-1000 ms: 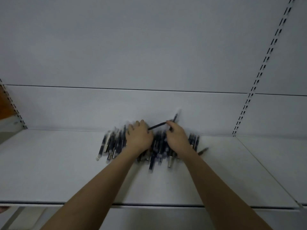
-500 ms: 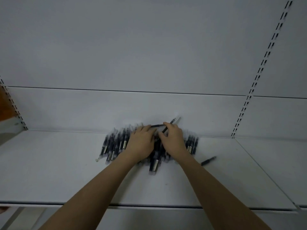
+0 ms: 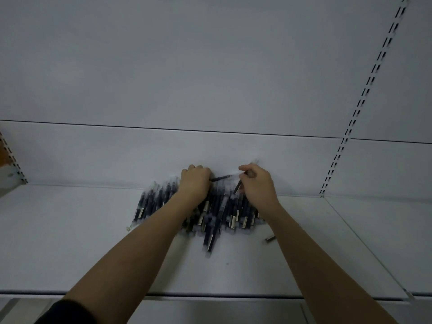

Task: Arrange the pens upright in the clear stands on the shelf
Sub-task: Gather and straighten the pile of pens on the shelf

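Note:
A heap of dark pens [image 3: 210, 213] with clear caps lies flat at the back of the white shelf [image 3: 70, 242]. My left hand [image 3: 195, 183] is curled over the heap's far edge and grips a pen [image 3: 221, 178] that sticks out to the right. My right hand [image 3: 258, 185] hovers over the heap's right side, its fingers pinching a dark pen [image 3: 238, 188] that slants downward. One loose pen [image 3: 270, 239] lies apart on the right, partly hidden by my right forearm. No clear stand is in view.
The shelf's back panel [image 3: 210, 90] rises just behind the heap. A slotted upright [image 3: 346, 136] runs up on the right, above a seam between shelf boards [image 3: 350, 232]. A small white bit [image 3: 128, 228] lies left of the heap. The front edge [image 3: 210, 294] is near me.
My hands, close together over the middle of the heap before, have drawn apart. The left hand has curled at the heap's back edge; the right has shifted right with a pen.

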`<control>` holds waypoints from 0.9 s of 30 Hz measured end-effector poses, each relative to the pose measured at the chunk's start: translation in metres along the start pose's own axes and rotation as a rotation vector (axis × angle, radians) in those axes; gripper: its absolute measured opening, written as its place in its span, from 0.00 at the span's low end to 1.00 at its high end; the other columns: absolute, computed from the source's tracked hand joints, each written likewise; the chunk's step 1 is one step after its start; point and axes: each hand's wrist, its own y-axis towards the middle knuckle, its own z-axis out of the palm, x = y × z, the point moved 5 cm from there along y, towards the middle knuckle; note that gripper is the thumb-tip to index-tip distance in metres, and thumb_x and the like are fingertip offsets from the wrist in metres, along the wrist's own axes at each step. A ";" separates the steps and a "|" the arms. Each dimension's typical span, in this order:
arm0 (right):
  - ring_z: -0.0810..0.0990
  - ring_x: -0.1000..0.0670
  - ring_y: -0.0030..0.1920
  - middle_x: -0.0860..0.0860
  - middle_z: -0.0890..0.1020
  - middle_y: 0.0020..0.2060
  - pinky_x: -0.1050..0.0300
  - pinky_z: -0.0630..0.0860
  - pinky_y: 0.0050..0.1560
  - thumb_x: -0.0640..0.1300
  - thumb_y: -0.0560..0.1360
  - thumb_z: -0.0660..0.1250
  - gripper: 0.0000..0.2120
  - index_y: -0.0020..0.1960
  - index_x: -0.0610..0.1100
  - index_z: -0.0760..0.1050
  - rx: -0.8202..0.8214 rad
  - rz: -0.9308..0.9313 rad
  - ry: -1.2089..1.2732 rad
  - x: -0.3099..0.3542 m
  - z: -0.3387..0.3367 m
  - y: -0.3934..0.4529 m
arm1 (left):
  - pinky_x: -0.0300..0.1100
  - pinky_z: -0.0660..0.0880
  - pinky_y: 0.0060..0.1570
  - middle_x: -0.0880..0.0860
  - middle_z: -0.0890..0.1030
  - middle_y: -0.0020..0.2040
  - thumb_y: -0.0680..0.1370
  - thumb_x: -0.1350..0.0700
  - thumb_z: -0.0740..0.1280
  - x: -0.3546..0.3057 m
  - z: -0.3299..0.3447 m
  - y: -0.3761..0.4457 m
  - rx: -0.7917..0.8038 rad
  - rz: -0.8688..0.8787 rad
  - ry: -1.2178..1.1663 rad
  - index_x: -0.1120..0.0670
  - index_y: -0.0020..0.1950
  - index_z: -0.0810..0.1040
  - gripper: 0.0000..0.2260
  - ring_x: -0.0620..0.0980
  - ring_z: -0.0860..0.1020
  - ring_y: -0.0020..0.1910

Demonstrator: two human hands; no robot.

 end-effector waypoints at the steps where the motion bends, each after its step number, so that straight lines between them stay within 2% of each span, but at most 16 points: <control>1: 0.81 0.50 0.33 0.47 0.81 0.40 0.62 0.77 0.33 0.37 0.81 0.62 0.10 0.59 0.42 0.77 0.074 0.036 -0.036 0.000 0.001 0.001 | 0.47 0.67 0.53 0.58 0.78 0.58 0.82 0.59 0.62 -0.001 -0.005 -0.001 -0.022 0.016 -0.019 0.57 0.61 0.78 0.10 0.59 0.72 0.58; 3: 0.80 0.51 0.30 0.46 0.81 0.37 0.56 0.79 0.38 0.38 0.79 0.64 0.09 0.59 0.42 0.77 0.200 0.066 -0.111 -0.001 0.005 0.000 | 0.47 0.71 0.50 0.59 0.78 0.55 0.82 0.61 0.62 -0.001 -0.018 -0.009 -0.070 0.054 -0.081 0.60 0.60 0.76 0.09 0.59 0.74 0.54; 5: 0.79 0.51 0.31 0.47 0.80 0.40 0.55 0.80 0.40 0.40 0.79 0.66 0.10 0.60 0.43 0.76 0.254 0.016 -0.212 0.001 0.012 -0.003 | 0.47 0.72 0.45 0.58 0.78 0.51 0.81 0.61 0.63 0.001 -0.026 -0.025 -0.102 0.094 -0.157 0.58 0.63 0.74 0.11 0.58 0.76 0.49; 7: 0.76 0.51 0.35 0.46 0.76 0.49 0.63 0.74 0.36 0.41 0.80 0.66 0.12 0.62 0.44 0.74 0.197 -0.091 -0.365 0.005 0.015 -0.007 | 0.43 0.69 0.38 0.53 0.76 0.45 0.80 0.60 0.64 0.006 -0.029 -0.044 -0.115 0.106 -0.214 0.55 0.63 0.73 0.12 0.53 0.75 0.41; 9: 0.74 0.51 0.36 0.45 0.76 0.50 0.64 0.71 0.34 0.43 0.80 0.65 0.10 0.60 0.43 0.74 0.140 -0.159 -0.423 0.011 0.015 -0.012 | 0.40 0.66 0.35 0.51 0.77 0.42 0.79 0.59 0.65 0.011 -0.024 -0.056 -0.086 0.088 -0.225 0.54 0.63 0.75 0.12 0.49 0.73 0.38; 11: 0.75 0.49 0.35 0.45 0.79 0.42 0.57 0.72 0.35 0.46 0.80 0.66 0.09 0.56 0.42 0.74 0.209 -0.148 -0.463 0.014 0.022 -0.017 | 0.41 0.68 0.40 0.53 0.80 0.47 0.79 0.57 0.66 0.015 -0.019 -0.060 -0.045 0.071 -0.184 0.55 0.61 0.77 0.11 0.50 0.75 0.43; 13: 0.76 0.47 0.37 0.44 0.79 0.42 0.55 0.71 0.35 0.48 0.78 0.68 0.12 0.53 0.40 0.75 0.307 -0.116 -0.583 0.016 0.033 -0.023 | 0.45 0.71 0.48 0.55 0.80 0.53 0.81 0.52 0.65 0.015 -0.016 -0.064 -0.045 0.071 -0.117 0.55 0.62 0.78 0.12 0.55 0.76 0.53; 17: 0.83 0.37 0.45 0.39 0.83 0.41 0.51 0.78 0.39 0.40 0.75 0.70 0.09 0.43 0.34 0.78 0.384 -0.099 -0.688 0.020 0.045 -0.026 | 0.49 0.67 0.62 0.49 0.73 0.65 0.79 0.34 0.55 0.011 -0.019 -0.089 -0.101 0.178 -0.078 0.48 0.72 0.71 0.28 0.52 0.68 0.66; 19: 0.84 0.37 0.47 0.36 0.85 0.45 0.46 0.82 0.45 0.39 0.75 0.70 0.10 0.47 0.31 0.82 0.356 -0.088 -0.678 0.026 0.042 -0.020 | 0.49 0.61 0.69 0.46 0.69 0.72 0.74 0.27 0.48 0.012 -0.019 -0.104 -0.035 0.239 -0.113 0.45 0.76 0.66 0.36 0.48 0.63 0.71; 20: 0.84 0.37 0.47 0.36 0.85 0.46 0.44 0.83 0.47 0.39 0.75 0.70 0.10 0.49 0.31 0.82 0.328 -0.092 -0.665 0.031 0.040 -0.016 | 0.49 0.57 0.73 0.45 0.65 0.75 0.73 0.25 0.48 0.015 -0.017 -0.110 0.008 0.256 -0.121 0.43 0.78 0.63 0.38 0.47 0.60 0.74; 22: 0.85 0.38 0.44 0.36 0.85 0.44 0.45 0.83 0.49 0.39 0.76 0.69 0.09 0.50 0.32 0.83 0.275 -0.110 -0.619 0.043 0.038 -0.003 | 0.52 0.48 0.77 0.44 0.56 0.80 0.69 0.21 0.50 0.024 -0.009 -0.115 0.098 0.252 -0.135 0.41 0.80 0.55 0.43 0.47 0.51 0.79; 24: 0.85 0.41 0.41 0.38 0.85 0.44 0.47 0.83 0.49 0.39 0.78 0.67 0.08 0.51 0.35 0.82 0.235 -0.108 -0.542 0.051 0.040 0.011 | 0.55 0.43 0.78 0.44 0.49 0.81 0.62 0.17 0.48 0.028 -0.001 -0.115 0.154 0.241 -0.132 0.40 0.80 0.47 0.51 0.46 0.44 0.80; 27: 0.83 0.40 0.50 0.39 0.82 0.57 0.48 0.79 0.58 0.42 0.81 0.63 0.14 0.63 0.36 0.77 0.223 -0.105 -0.514 0.052 0.040 0.020 | 0.58 0.41 0.78 0.44 0.44 0.81 0.61 0.17 0.53 0.018 0.009 -0.114 0.163 0.265 -0.118 0.38 0.79 0.40 0.53 0.46 0.40 0.80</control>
